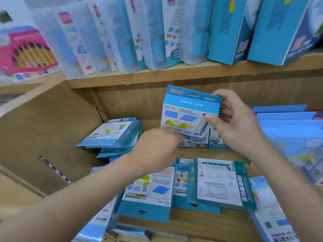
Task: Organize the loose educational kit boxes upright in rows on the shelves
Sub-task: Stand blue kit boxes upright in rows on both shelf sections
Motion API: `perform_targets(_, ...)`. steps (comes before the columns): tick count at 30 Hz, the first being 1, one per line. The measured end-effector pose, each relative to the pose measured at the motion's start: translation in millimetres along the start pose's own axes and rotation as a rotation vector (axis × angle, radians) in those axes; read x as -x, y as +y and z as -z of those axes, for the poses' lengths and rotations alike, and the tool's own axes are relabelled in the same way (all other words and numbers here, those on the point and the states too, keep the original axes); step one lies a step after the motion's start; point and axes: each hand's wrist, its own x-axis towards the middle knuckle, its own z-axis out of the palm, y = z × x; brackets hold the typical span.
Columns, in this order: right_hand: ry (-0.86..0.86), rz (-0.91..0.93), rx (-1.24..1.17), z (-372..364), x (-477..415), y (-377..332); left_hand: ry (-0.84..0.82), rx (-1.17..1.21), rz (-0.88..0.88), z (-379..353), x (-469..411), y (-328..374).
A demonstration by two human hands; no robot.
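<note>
Held kit box (185, 116): a sky-blue header is topping a white panel showing blue and yellow quadrilaterals.
Near flat kit box (148, 189): the white face is displaying blue, lime and red shapes above a blue tab.
Far-right cartons (227, 32): showing blue.
Far-left box (26, 51): showing pink.
Shelf board (174, 72): showing tan wood grain.

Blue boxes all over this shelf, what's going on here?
A person is tidying kit boxes on a wooden shelf. Their right hand grips the top corner of one blue box, held upright, while the left hand, blurred, is at its lower edge. More boxes lie flat in front, and a leaning pile sits to the left. On the upper shelf, clear cases stand in a row.
</note>
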Motion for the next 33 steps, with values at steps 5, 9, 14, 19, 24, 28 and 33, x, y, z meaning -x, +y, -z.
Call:
perform_targets(5,-0.146,0.059,0.093,-53,-30,-4,-0.052,-0.085,0.225,2,27,-78)
perform_targets(9,-0.151,0.096,0.148,-76,-52,-10,-0.156,-0.15,0.267,-6,41,-102)
perform_targets(14,-0.17,0.007,0.158,-90,-66,-6,-0.267,-0.134,0.292,-5,40,-110)
perform_targets(19,-0.25,-0.031,0.392,-96,-68,1,-0.303,-0.084,0.325,-4,39,-117)
perform_targets(24,-0.387,0.046,0.722,-115,-79,2,-0.302,-0.037,0.351,0,38,-116)
perform_targets(28,-0.432,0.085,0.869,-132,-72,15,-0.298,-0.057,0.345,-1,39,-114)
perform_targets(33,-0.391,0.143,1.001,-139,-54,34,-0.25,-0.191,0.297,-5,31,-107)
